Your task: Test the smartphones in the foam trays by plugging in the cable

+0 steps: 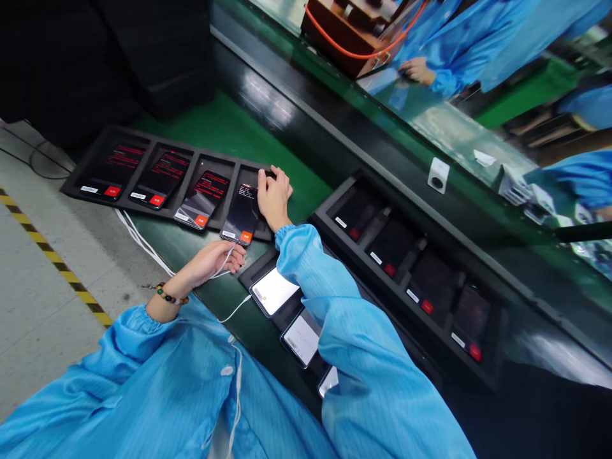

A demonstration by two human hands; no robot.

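Note:
My left hand (216,261) is at the bottom end of the fourth phone (241,213) in a black tray (174,141), its fingers curled around a white cable (228,255). My right hand (275,199) rests on the upper right edge of that phone, with bent fingers; whether it grips the phone is hard to tell. Three more phones with red text on dark screens, one of them (203,197) beside the fourth, lie in the same tray. Below my right forearm, a phone with a bright white screen (275,291) has a white cable plugged in.
Another black tray (329,210) with dark-screened phones stands at the right. Phones with lit screens (302,336) lie partly under my right sleeve. Across the bench, a person's hand (418,70) shows near a brown box (335,35). White cables hang at the left.

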